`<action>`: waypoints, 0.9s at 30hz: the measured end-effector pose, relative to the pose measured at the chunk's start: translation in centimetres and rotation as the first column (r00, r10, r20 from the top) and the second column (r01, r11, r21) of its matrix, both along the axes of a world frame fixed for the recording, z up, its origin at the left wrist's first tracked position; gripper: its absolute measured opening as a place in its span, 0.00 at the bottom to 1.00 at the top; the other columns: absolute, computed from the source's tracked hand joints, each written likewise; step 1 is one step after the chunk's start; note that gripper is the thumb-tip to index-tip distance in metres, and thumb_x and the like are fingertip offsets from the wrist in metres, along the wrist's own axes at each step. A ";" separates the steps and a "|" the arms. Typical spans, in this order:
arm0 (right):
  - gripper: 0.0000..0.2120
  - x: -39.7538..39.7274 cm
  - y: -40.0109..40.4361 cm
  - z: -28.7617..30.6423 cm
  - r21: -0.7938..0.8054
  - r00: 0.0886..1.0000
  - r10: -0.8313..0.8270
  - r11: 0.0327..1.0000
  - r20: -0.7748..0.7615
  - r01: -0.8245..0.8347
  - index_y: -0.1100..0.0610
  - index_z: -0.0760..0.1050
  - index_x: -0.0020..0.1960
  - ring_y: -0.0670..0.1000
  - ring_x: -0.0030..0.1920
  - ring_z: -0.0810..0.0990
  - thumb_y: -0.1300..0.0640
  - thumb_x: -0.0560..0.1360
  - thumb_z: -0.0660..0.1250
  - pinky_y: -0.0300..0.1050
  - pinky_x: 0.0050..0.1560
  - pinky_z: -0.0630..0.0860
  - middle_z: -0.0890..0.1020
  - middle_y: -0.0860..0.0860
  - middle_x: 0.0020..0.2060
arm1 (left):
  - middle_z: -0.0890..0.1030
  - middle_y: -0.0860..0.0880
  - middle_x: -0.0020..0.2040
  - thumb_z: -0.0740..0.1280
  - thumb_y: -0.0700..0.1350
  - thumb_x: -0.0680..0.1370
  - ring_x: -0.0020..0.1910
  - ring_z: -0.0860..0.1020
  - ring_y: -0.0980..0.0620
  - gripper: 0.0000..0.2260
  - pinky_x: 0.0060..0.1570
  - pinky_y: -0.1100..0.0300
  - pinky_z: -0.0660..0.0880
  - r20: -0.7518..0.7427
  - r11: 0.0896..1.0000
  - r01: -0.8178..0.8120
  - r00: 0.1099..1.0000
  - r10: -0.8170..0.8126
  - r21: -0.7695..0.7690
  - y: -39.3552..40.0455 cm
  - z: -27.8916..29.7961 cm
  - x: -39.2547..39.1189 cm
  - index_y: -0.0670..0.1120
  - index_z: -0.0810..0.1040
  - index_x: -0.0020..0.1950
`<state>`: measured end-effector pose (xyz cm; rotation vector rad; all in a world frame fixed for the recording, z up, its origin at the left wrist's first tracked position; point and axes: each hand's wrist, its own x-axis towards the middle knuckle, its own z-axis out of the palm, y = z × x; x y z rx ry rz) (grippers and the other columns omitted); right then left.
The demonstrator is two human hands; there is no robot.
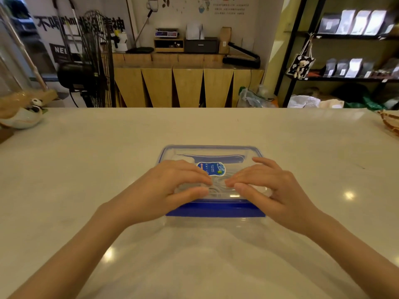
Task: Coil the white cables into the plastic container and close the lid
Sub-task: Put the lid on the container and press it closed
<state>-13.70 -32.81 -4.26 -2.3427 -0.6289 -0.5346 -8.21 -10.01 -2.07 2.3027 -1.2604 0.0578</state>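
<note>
So the plastic container (212, 221) sits in the middle of the pale worktop (86, 169), a bit toward the near side, with its clear lid (207, 152) already on top. The lid has a blue rim and a blue clip (216, 209) along the near edge, plus a blue sticker (212, 168) in the centre. You can just about see the white cables (217, 188) curled up inside through the lid, between the two sets of fingertips. Both hands are lying flat on the lid, palms down: left hand (172, 186) on the left half, right hand (274, 188) on the right half, fingertips pointing at each other and nearly meeting in the middle. Neither grip is wrapped round anything, fingers are stretched out and just pressing on the plastic. Off at the far left edge of the worktop there's a white dish with a little panda figure (35, 105), and a woven basket (390, 124) pokes in at the far right.
</note>
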 end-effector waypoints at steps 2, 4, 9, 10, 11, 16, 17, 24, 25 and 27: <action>0.11 1.3 0.1 0.9 0.011 0.999 -0.027 1.000 -0.025 0.027 0.50 0.81 0.48 0.41 0.47 0.78 0.49 0.72 0.63 0.39 0.58 0.68 0.83 0.40 0.44 | 0.78 0.60 0.51 0.59 0.58 0.74 0.52 0.72 0.64 0.17 0.49 0.77 0.66 -0.010 0.998 -0.066 0.998 0.066 -0.005 -0.8 0.5 1.1 0.51 0.78 0.56; 0.09 3.0 0.2 1.7 0.015 0.994 -0.074 0.997 -0.077 0.075 0.51 0.80 0.50 0.43 0.48 0.77 0.51 0.72 0.66 0.44 0.55 0.72 0.81 0.42 0.45 | 0.80 0.54 0.53 0.62 0.51 0.75 0.50 0.72 0.63 0.13 0.49 0.72 0.68 0.010 0.990 -0.140 0.990 0.140 -0.011 -1.6 0.8 2.6 0.50 0.78 0.56; 0.12 7.6 -0.6 2.3 -0.030 0.966 -0.153 0.988 -0.208 0.150 0.52 0.76 0.57 0.47 0.58 0.73 0.56 0.73 0.66 0.48 0.61 0.69 0.79 0.49 0.56 | 0.79 0.50 0.58 0.64 0.49 0.75 0.56 0.73 0.55 0.12 0.56 0.59 0.69 0.045 0.963 -0.268 0.962 0.268 0.012 -2.7 0.4 7.2 0.50 0.77 0.58; 0.13 8.3 -0.7 2.3 -0.036 0.962 -0.154 0.988 -0.224 0.150 0.51 0.75 0.58 0.46 0.58 0.72 0.55 0.74 0.65 0.45 0.61 0.68 0.79 0.48 0.57 | 0.78 0.50 0.59 0.65 0.50 0.75 0.56 0.73 0.56 0.13 0.55 0.61 0.68 0.032 0.960 -0.279 0.960 0.279 0.021 -2.7 0.3 8.0 0.50 0.77 0.57; 0.13 9.0 -0.8 2.3 -0.044 0.958 -0.152 0.988 -0.244 0.146 0.51 0.74 0.59 0.45 0.58 0.71 0.54 0.74 0.65 0.43 0.60 0.67 0.78 0.48 0.58 | 0.78 0.51 0.59 0.65 0.51 0.74 0.55 0.72 0.57 0.13 0.54 0.62 0.67 0.007 0.957 -0.288 0.958 0.288 0.028 -2.8 0.2 8.6 0.50 0.77 0.57; 0.15 11.2 -1.2 2.0 -0.091 0.901 -0.130 0.991 -0.415 0.101 0.51 0.74 0.59 0.45 0.54 0.74 0.49 0.74 0.63 0.41 0.54 0.69 0.77 0.45 0.53 | 0.78 0.51 0.59 0.67 0.56 0.71 0.55 0.73 0.55 0.18 0.52 0.61 0.69 -0.224 0.935 -0.346 0.908 0.354 0.077 -2.7 -0.3 10.3 0.51 0.77 0.58; 0.14 11.4 -1.2 1.9 -0.098 0.874 -0.127 0.991 -0.469 0.091 0.51 0.74 0.58 0.46 0.53 0.75 0.47 0.75 0.61 0.41 0.54 0.70 0.78 0.45 0.52 | 0.79 0.51 0.58 0.66 0.56 0.71 0.55 0.74 0.54 0.18 0.51 0.62 0.70 -0.283 0.934 -0.342 0.890 0.359 0.107 -2.7 -0.5 10.5 0.50 0.77 0.58; 0.23 12.0 -1.1 1.7 -0.177 0.715 -0.189 0.980 -0.673 0.093 0.55 0.78 0.55 0.54 0.51 0.78 0.39 0.74 0.55 0.51 0.57 0.74 0.81 0.54 0.52 | 0.81 0.51 0.49 0.61 0.60 0.72 0.48 0.80 0.50 0.18 0.45 0.59 0.77 -0.590 0.923 -0.290 0.710 0.384 0.253 -2.8 -0.9 11.5 0.50 0.79 0.52; 0.24 12.0 -1.1 1.7 -0.170 0.714 -0.181 0.982 -0.676 0.087 0.56 0.78 0.54 0.55 0.50 0.79 0.39 0.74 0.57 0.50 0.55 0.74 0.82 0.54 0.51 | 0.81 0.51 0.48 0.61 0.60 0.72 0.47 0.80 0.50 0.17 0.45 0.60 0.77 -0.594 0.921 -0.293 0.704 0.390 0.259 -2.8 -0.9 11.6 0.51 0.80 0.52; 0.23 11.9 -1.2 1.6 -0.146 0.727 -0.154 0.986 -0.669 0.075 0.57 0.79 0.50 0.54 0.47 0.80 0.39 0.72 0.59 0.47 0.49 0.75 0.83 0.55 0.46 | 0.82 0.50 0.49 0.62 0.60 0.72 0.47 0.80 0.49 0.18 0.46 0.58 0.77 -0.601 0.923 -0.292 0.700 0.386 0.251 -2.8 -0.9 11.7 0.50 0.80 0.51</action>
